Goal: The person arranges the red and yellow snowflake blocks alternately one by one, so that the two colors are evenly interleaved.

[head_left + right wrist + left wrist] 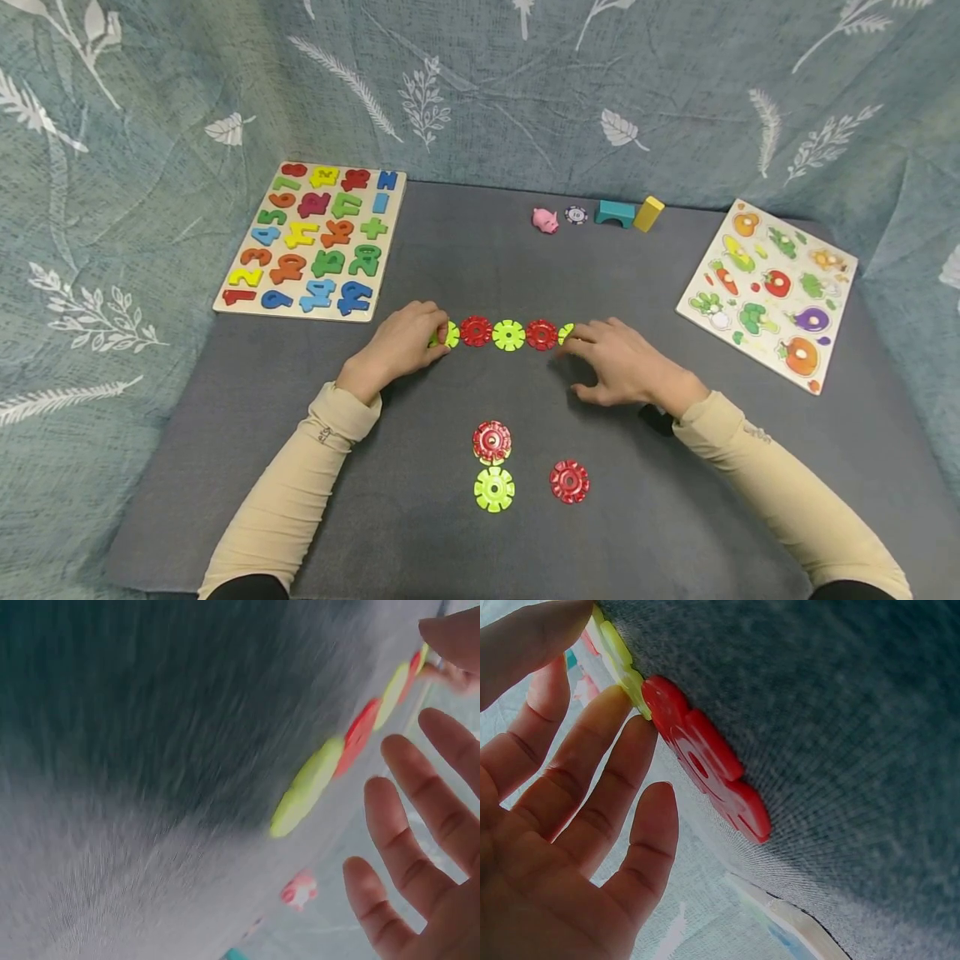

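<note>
A straight row of notched plastic building discs, yellow-green and red by turns, lies across the table. My left hand (401, 342) is at its left end, with thumb and fingers on opposite sides of a yellow-green disc (619, 656), pinching it. Beside those fingertips lies a red disc (705, 761), which that hand hides in the head view. My right hand (622, 367) hovers by the row's right end, fingers spread and holding nothing. It partly covers the end yellow-green disc (566, 333) in the head view; in the right wrist view its fingers stand apart from that disc.
Nearer me lie a red disc on a yellow-green one (491, 442), a yellow-green disc (494, 489) and a red disc (569, 482). A number board (315, 237) and a vegetable board (772, 292) flank the row. A pink pig (545, 220), chip and blocks stand behind.
</note>
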The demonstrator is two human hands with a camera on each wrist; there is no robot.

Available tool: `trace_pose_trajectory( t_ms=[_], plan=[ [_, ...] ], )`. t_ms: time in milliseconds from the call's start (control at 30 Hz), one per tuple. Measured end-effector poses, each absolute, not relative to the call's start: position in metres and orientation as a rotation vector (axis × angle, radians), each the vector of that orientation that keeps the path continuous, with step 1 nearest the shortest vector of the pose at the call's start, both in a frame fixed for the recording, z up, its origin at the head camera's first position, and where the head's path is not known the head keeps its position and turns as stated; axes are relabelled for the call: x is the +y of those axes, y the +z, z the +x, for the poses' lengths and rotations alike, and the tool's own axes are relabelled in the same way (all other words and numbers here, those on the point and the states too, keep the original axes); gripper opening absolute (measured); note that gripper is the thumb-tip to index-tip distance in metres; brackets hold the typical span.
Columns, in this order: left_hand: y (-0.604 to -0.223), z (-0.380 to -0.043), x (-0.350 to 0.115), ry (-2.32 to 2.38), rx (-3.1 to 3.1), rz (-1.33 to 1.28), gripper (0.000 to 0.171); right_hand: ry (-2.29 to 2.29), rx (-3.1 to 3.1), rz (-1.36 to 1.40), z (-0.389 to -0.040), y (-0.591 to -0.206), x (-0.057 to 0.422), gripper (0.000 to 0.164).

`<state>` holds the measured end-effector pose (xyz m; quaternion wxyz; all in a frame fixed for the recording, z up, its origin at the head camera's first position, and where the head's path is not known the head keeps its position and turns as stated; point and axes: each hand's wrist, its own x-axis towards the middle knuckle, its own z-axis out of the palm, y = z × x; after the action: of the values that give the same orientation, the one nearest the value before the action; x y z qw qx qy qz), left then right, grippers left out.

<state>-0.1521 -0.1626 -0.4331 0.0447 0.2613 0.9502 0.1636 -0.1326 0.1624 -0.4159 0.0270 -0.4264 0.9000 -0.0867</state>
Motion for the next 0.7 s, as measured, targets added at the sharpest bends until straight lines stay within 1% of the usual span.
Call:
trace_pose_trajectory(
  t_ms=[167, 533, 600, 700],
  plan=[
    [-0.432, -0.151, -0.162, 0.506, 2.895, 0.782, 0.019, -0.263, 2.73, -1.46, -0.11, -0.417, 0.157, 0.042],
    [-0.434, -0.152, -0.162, 0.506, 2.891, 0.773, 0.02, -0.13, 2.61, -1.546, -0.049, -0.426, 0.151, 0.06],
    [-0.434, -0.152, -0.162, 0.51, 2.891, 0.772, 0.02, -0.081, 2.613, -1.585, -0.041, -0.429, 0.149, 0.06],
    [-0.434, -0.152, -0.163, 0.515, 2.892, 0.774, 0.021, -0.059, 2.613, -1.62, -0.032, -0.432, 0.146, 0.057]
  ],
)
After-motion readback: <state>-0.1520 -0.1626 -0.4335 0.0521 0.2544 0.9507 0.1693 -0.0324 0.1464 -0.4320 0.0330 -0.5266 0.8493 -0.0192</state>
